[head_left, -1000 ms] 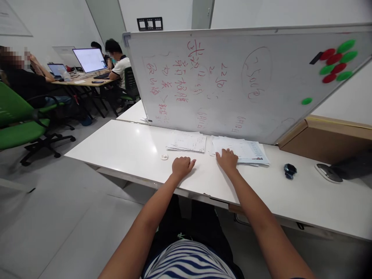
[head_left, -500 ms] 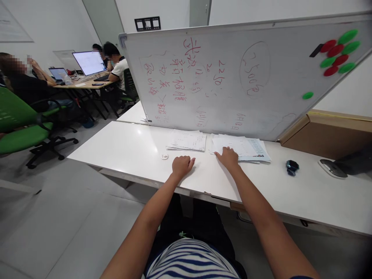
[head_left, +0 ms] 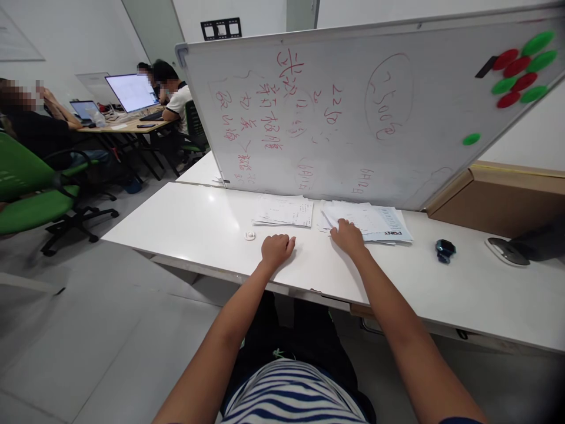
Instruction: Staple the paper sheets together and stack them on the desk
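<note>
My right hand [head_left: 349,237] is at the near left edge of the right paper stack [head_left: 375,221], its thumb and fingers closed on a sheet of paper [head_left: 332,215] whose left edge looks slightly raised. Blue print shows on the right part of that stack. Resting on the white desk, my left hand [head_left: 276,249] is curled into a loose fist with the thumb to the right, and no object shows in it. Just beyond it lies the left paper stack [head_left: 283,211], apart from the fingers. A small white ring-shaped object [head_left: 249,235] sits left of that hand.
A whiteboard [head_left: 273,118] with red writing and round magnets stands behind the papers. To the right are a dark watch [head_left: 445,251], a cardboard box [head_left: 498,197] and a grey-and-white device [head_left: 507,252]. Other people sit at a table [head_left: 128,131] at the far left.
My right hand's thumb has drawn in toward the fingers at the paper's edge, and the sheet there has shifted, baring more of the blue print. My left hand stays put.
</note>
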{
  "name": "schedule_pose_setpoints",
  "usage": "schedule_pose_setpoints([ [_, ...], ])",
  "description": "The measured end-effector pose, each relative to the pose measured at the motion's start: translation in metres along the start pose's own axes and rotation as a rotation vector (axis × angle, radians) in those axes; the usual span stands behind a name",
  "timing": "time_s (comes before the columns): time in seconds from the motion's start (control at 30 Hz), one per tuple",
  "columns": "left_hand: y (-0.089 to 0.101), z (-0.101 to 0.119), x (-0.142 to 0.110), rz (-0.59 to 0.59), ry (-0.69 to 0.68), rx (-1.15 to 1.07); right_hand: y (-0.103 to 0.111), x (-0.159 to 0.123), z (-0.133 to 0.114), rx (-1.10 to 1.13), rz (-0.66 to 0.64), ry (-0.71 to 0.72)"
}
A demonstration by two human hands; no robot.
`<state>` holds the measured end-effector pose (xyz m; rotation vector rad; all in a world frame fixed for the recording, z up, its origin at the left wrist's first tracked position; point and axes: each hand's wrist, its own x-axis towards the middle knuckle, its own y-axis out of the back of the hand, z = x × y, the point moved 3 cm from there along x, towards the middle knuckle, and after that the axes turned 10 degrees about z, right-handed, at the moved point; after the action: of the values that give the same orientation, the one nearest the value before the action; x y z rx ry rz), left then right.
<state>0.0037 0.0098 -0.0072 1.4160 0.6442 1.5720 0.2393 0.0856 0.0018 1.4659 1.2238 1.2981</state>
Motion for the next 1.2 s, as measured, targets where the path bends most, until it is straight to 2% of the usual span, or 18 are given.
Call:
schedule_pose_setpoints([
  [0.3,-0.001,-0.001,0.000,0.075,-0.030,0.008,0.002,-0.002,0.003,0.038,0.081,-0.039],
  [0.43,-0.001,-0.001,0.001,0.116,-0.052,0.015,0.001,-0.002,0.010,0.112,0.141,-0.130],
  [0.53,-0.001,0.000,0.001,0.133,-0.055,0.016,-0.001,-0.005,0.018,0.185,0.256,-0.156],
  [0.67,-0.001,0.000,0.000,0.141,-0.055,0.016,-0.003,-0.013,0.029,0.216,0.436,-0.075],
  [0.73,-0.001,0.000,0.001,0.142,-0.059,0.015,-0.004,-0.015,0.034,0.220,0.477,-0.060],
  [0.87,0.000,0.000,0.001,0.139,-0.050,0.011,-0.003,-0.016,0.041,0.180,0.406,-0.007],
  [1.03,-0.001,0.000,0.001,0.134,-0.047,0.006,0.007,-0.019,0.040,-0.063,0.287,0.117],
  [1.2,-0.001,0.000,0.002,0.149,-0.053,-0.002,0.010,-0.016,0.039,-0.190,0.298,0.197],
])
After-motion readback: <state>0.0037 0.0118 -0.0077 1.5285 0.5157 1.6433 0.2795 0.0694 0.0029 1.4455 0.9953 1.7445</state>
